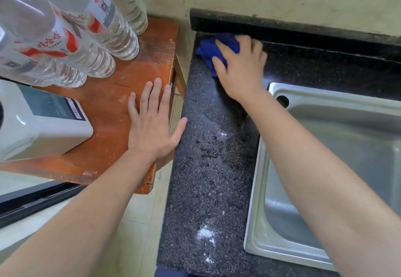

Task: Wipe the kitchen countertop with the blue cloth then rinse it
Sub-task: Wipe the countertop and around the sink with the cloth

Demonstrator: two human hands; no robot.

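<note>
Blue cloth [208, 49] bunched under right hand [240, 67], grip curled — left hand [152, 128] spread flat.

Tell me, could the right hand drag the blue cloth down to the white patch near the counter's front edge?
Probably yes. The right hand holds the blue cloth in the back corner, and only bare speckled countertop runs from there to the white patch, beside the sink.
</note>
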